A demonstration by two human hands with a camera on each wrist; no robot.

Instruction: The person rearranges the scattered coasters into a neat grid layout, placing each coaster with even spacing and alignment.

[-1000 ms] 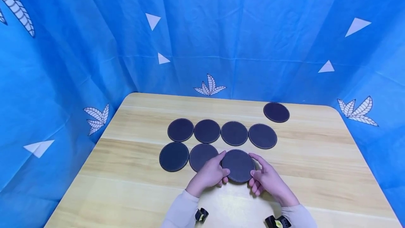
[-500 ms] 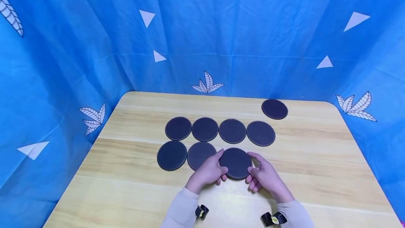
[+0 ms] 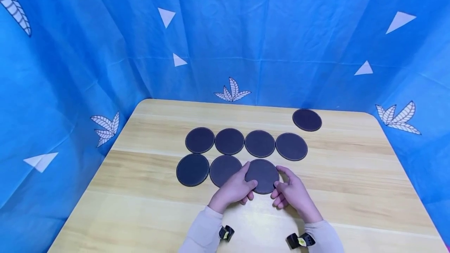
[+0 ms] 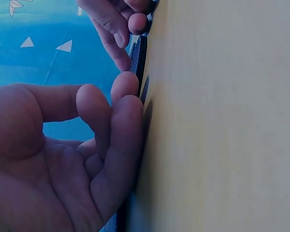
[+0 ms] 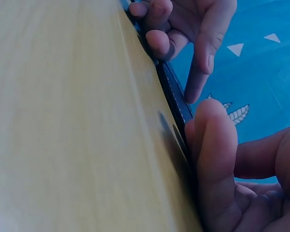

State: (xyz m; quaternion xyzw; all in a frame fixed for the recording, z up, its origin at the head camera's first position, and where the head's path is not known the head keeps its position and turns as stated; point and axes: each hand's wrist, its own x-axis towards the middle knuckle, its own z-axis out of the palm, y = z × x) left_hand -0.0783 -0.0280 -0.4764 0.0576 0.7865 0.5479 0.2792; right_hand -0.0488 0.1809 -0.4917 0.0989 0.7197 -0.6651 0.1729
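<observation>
A dark round coaster point(image 3: 261, 177) with a stitched rim lies flat or nearly flat on the table between my hands. My left hand point(image 3: 234, 187) touches its left side, with the index finger along the rim and the thumb at the near-left edge. From the right, my right hand point(image 3: 293, 193) has its index fingertip and thumb close to or on the opposite rim. Both wrist views show the fingertips low by the coaster's thin edge point(image 5: 174, 92). Another coaster point(image 3: 224, 169), partly covered by my left hand, adjoins it on the left.
Several matching coasters form a row behind, from the leftmost coaster point(image 3: 199, 140) to the rightmost coaster point(image 3: 291, 146). A coaster point(image 3: 192, 170) lies at the front left. A separate coaster point(image 3: 307, 120) sits near the table's back edge. The blue curtain point(image 3: 225, 34) hangs behind the wooden table point(image 3: 123, 206).
Both hands held the coaster slightly raised and tilted; it has come down onto the table beside its left neighbour. The grip has loosened, and the right hand has shifted slightly left.
</observation>
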